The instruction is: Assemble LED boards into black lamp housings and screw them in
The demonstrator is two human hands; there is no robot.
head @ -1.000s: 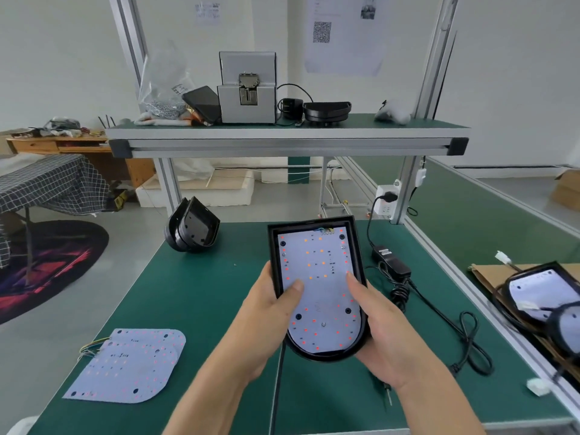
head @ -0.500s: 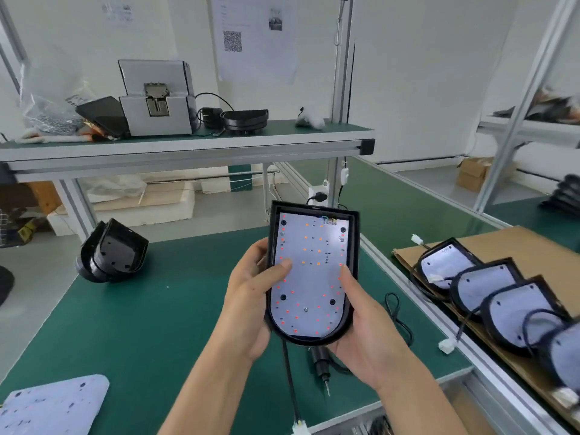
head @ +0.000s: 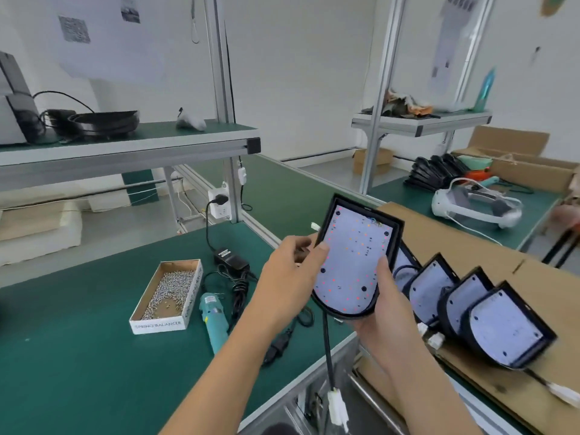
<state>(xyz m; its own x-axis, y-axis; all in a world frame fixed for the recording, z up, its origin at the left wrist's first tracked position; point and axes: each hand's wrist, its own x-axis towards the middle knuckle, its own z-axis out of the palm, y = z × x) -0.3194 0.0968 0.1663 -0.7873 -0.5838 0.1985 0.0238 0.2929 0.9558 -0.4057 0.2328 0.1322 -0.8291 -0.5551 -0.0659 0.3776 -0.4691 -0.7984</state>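
Observation:
I hold a black lamp housing (head: 397, 233) with a white LED board (head: 351, 262) seated inside it, lifted above the bench's right edge. My left hand (head: 288, 271) grips its left side, thumb lying on the board. My right hand (head: 379, 306) cups the rounded bottom end from the right, thumb on the rim. A black cable with a white connector (head: 337, 406) hangs below the housing. A teal electric screwdriver (head: 213, 318) lies on the green mat beside a cardboard box of screws (head: 169, 291).
Several housings fitted with boards (head: 502, 328) lean in a row on cardboard (head: 518, 277) to the right. A power adapter (head: 230, 260) and coiled cords lie behind the screwdriver. A socket strip (head: 219, 205) is on the frame post. A white headset (head: 474, 202) rests on the far bench.
The view has swung right, bringing the screw box, screwdriver and row of housings into sight. The held housing has moved right and tilted towards that row; both hands keep their grip.

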